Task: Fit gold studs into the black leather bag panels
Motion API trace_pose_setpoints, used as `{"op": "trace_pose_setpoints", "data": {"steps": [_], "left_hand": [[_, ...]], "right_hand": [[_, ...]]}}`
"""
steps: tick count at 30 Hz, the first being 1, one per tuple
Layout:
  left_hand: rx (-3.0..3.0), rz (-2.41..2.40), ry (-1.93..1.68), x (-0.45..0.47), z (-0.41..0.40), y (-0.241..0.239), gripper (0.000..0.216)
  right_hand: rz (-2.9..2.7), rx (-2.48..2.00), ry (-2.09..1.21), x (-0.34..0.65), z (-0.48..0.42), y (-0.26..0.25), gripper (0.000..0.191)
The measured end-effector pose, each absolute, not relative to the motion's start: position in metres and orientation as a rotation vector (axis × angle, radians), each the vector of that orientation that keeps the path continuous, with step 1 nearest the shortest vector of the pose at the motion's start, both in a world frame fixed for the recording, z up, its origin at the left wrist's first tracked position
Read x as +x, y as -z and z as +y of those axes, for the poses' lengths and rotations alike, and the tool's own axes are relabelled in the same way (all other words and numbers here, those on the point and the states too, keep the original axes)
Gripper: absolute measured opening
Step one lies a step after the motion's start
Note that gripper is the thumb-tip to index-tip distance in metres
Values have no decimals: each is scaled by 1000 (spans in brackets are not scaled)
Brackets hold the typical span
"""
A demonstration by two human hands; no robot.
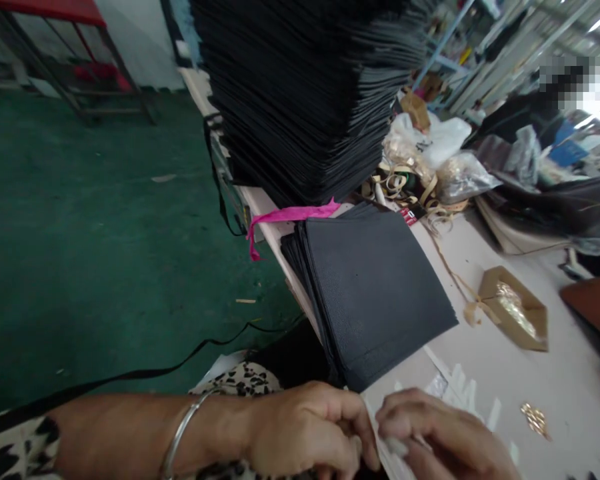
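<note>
At the bottom edge, my left hand (305, 433) is closed, its thumb and fingers pinched together over a dark piece that is mostly hidden. My right hand (440, 433) has its fingers pressed together on a thin white strip (384, 453) that runs between the two hands. Both hands are close together at the table's near edge. Just beyond them lies a pile of black leather-like sheets (380, 287), its edges slightly uneven. Cut white strips (457, 387) are scattered to the right of that pile.
A tall stack of black sheets (305, 100) rises behind, with a pink cloth strip (295, 213) at its foot. On the right are a cardboard box (537, 320) with shiny pieces, small gold-coloured parts (535, 420) and plastic bags (463, 177). Green floor (105, 267) lies left.
</note>
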State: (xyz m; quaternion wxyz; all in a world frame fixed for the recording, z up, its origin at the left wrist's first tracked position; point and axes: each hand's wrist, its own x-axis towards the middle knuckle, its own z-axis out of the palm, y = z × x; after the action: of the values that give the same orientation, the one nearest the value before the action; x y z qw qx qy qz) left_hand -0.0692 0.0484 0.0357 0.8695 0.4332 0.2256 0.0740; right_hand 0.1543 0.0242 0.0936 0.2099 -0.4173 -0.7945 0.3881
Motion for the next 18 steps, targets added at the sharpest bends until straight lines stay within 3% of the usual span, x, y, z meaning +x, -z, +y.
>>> {"op": "trace_pose_setpoints", "data": {"steps": [4, 11, 18], "left_hand": [[887, 676, -496, -90, 65, -37, 25], [783, 1027, -777, -99, 88, -22, 31], [775, 1076, -817, -105, 89, -15, 39]], "right_hand": [[-1895, -1558, -664, 156, 62, -75, 17], [-1719, -1887, -568, 140, 140, -51, 30], [-1860, -1951, -553, 133, 126, -56, 27]]}}
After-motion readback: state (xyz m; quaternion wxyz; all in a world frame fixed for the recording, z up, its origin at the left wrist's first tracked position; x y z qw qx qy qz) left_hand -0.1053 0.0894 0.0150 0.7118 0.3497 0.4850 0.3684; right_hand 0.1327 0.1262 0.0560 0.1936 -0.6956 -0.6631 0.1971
